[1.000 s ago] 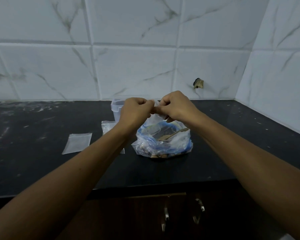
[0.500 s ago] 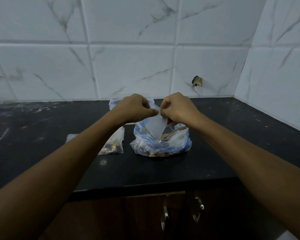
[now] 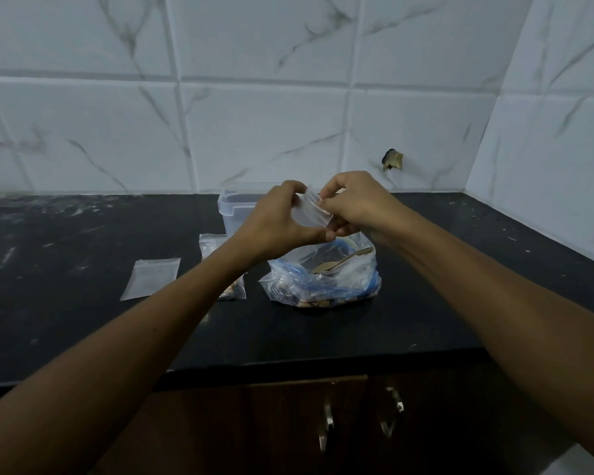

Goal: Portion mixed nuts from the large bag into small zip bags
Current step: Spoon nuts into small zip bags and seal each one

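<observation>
While my left hand (image 3: pixel 275 217) and right hand (image 3: pixel 354 204) pinch the empty small zip bag (image 3: pixel 311 214) above the large bag (image 3: pixel 323 275), I'm opening it; next comes scooping nuts with the spoon (image 3: pixel 340 264).

This is a home kitchen, seen from a corner of its worktop. The dark stone surface (image 3: pixel 83 320) runs wall to wall and is streaked with pale dust and smears. Behind and to the right rise large white tiles (image 3: pixel 264 138) veined like marble, meeting in the corner; one tile has a small broken hole (image 3: pixel 393 160). Under the surface's front edge are dark wooden cupboard doors (image 3: pixel 254 426) with metal handles (image 3: pixel 327 427). On top sit kitchen things: a clear plastic container (image 3: pixel 235 209), a bag of mixed nuts (image 3: pixel 323 279) with a spoon (image 3: pixel 342 261) in it, and small zip bags (image 3: pixel 151 277).
</observation>
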